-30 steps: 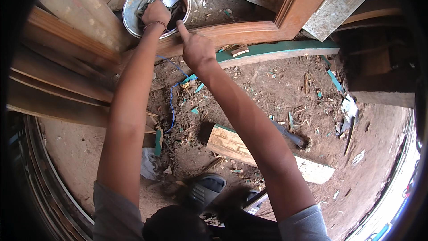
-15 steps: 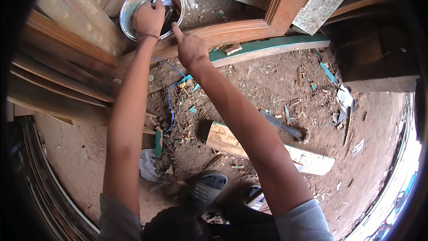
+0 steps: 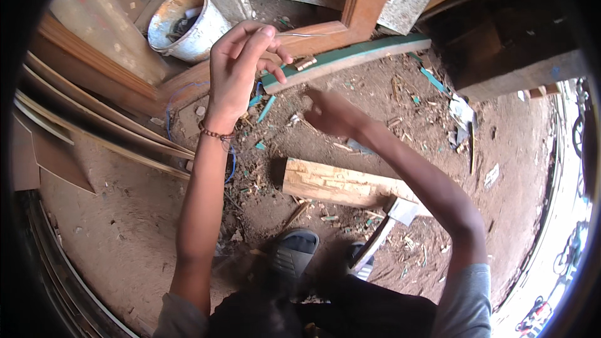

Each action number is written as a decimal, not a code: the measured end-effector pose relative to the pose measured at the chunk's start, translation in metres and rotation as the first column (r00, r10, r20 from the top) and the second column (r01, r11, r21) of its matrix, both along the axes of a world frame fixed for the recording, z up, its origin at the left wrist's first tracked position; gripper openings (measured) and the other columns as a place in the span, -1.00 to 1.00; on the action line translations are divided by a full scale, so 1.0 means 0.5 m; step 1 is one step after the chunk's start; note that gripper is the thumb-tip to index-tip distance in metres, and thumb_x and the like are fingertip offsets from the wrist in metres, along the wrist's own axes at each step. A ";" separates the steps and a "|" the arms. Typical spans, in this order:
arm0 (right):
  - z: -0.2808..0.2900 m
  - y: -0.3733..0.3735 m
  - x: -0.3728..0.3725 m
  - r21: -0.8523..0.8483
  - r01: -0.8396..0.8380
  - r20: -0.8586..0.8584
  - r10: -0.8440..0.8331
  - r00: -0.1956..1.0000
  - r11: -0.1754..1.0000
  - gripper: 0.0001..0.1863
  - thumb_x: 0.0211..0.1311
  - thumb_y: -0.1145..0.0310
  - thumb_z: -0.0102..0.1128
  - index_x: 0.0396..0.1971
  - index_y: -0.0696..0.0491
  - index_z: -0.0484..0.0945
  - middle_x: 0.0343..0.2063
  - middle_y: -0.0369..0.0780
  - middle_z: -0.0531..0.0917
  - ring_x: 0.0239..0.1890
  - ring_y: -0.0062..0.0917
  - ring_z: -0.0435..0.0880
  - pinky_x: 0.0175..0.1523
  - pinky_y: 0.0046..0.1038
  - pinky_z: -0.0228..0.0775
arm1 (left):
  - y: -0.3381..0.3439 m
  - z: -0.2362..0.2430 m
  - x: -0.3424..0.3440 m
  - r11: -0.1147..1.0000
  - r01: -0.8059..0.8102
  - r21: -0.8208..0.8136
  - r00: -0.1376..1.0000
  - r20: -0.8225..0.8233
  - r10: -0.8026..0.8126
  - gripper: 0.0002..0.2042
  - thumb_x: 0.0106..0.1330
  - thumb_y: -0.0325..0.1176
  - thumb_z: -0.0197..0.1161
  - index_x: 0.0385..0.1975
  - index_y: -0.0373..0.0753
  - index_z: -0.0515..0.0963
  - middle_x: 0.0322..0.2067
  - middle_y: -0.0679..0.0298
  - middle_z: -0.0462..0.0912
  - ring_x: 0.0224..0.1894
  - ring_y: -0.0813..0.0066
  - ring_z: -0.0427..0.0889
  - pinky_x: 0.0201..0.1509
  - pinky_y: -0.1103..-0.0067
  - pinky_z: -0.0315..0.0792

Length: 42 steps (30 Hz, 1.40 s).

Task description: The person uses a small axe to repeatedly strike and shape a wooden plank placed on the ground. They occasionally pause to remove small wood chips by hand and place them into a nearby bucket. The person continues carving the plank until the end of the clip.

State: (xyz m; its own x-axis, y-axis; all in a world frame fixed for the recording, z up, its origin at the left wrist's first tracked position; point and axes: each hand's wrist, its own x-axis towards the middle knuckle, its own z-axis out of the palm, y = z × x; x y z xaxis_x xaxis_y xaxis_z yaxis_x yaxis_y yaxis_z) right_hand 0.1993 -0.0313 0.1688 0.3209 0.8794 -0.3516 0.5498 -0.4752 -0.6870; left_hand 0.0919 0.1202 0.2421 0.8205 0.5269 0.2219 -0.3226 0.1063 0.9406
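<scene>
My left hand (image 3: pixel 241 56) is raised in front of a paint-stained white bucket (image 3: pixel 210 30). Its thumb and index finger pinch a thin, straight, shiny piece (image 3: pixel 307 35) like a nail or wire; the other fingers are loosely bent. Over the littered ground, my right hand (image 3: pixel 335 114) is smeared by motion, and I cannot make out anything in it. Below it lies a hewn wooden block (image 3: pixel 344 183). A hatchet (image 3: pixel 402 211) rests against the block's near right part, its handle slanting down toward my sandals. Dark scraps lie inside the bucket.
A green-edged timber (image 3: pixel 357 57) lies beside a brown wooden frame (image 3: pixel 325 36). Long boards (image 3: pixel 94 119) lean at the left. A dark beam (image 3: pixel 526 75) juts in at the right. Wood chips, crumpled paper (image 3: pixel 461 112) and a blue cord (image 3: pixel 169 119) litter the dirt floor.
My left hand has come out of the bucket, now pinching the thin shiny piece. My right hand has moved away from the bucket's rim, right and nearer. The hatchet is now in view.
</scene>
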 end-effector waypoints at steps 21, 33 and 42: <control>-0.202 -0.611 -0.403 -0.428 0.790 -0.547 -0.822 0.160 0.438 -0.61 0.30 0.10 0.31 -0.26 0.19 0.56 -0.43 -0.19 0.67 -0.39 -0.55 0.65 -0.25 -0.48 0.50 | -0.297 -0.259 -0.091 0.850 0.325 0.415 0.925 -0.326 -0.195 -0.98 0.24 -0.50 0.30 -0.38 -0.27 0.63 -0.42 0.31 0.69 -0.50 0.67 0.61 -0.52 0.72 0.45; -0.233 -0.628 -0.398 -0.467 0.810 -0.838 -0.470 -0.277 0.355 -0.76 0.35 0.23 0.22 -0.21 0.10 0.52 -0.42 -0.19 0.65 -0.39 -0.45 0.68 -0.22 -0.39 0.57 | -0.362 -0.348 -0.099 0.683 0.173 0.710 0.981 -0.186 -0.056 -0.90 0.10 -0.46 0.39 -0.42 -0.20 0.60 -0.47 0.28 0.64 -0.55 0.44 0.61 -0.47 0.52 0.49; -0.205 -0.659 -0.395 -0.392 0.836 -0.920 -0.174 -0.351 0.385 -0.74 0.35 0.28 0.22 -0.12 0.06 0.39 -0.51 -0.24 0.57 -0.66 -0.58 0.51 -0.56 -0.50 0.45 | -0.379 -0.344 -0.055 0.613 0.258 0.747 0.965 -0.225 -0.132 -0.89 0.06 -0.46 0.41 -0.48 -0.17 0.58 -0.51 0.33 0.63 -0.58 0.49 0.61 -0.52 0.54 0.47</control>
State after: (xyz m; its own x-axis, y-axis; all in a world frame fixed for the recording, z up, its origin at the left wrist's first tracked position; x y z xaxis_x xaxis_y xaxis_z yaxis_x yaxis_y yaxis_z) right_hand 0.0021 -0.3609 0.0662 0.4738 0.6016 -0.6431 -0.8803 0.3440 -0.3267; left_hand 0.0645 -0.0694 0.0700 0.9367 0.0418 0.3478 -0.2469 -0.6254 0.7402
